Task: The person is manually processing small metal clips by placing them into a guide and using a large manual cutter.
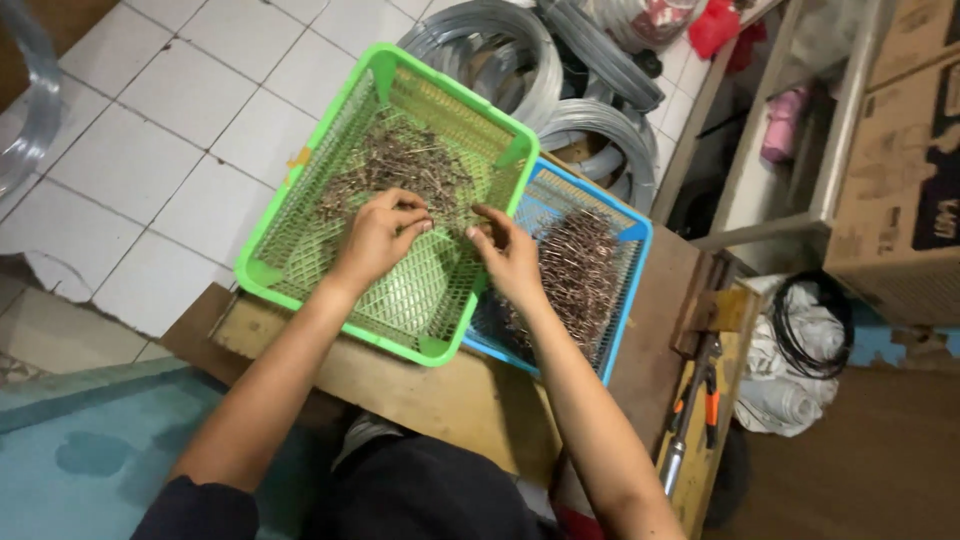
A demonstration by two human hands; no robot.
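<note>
Both hands work inside the green basket (300, 215): the left hand (380, 235) is curled, fingers pinching small metal pieces (400, 165), and the right hand (508, 250) pinches narrowly at its edge, though what it grips is too small to tell. Thin brownish pieces lie heaped on the basket's plastic mesh. Beside it, partly underneath, a blue basket (635, 235) holds a similar pile. Both sit on a wooden bench (450, 395); wire coils (590, 120) lie behind.

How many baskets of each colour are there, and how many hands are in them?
Green basket: 1
Blue basket: 1
Hands: 2, left hand and right hand, both over the green basket
Total: 4
</note>
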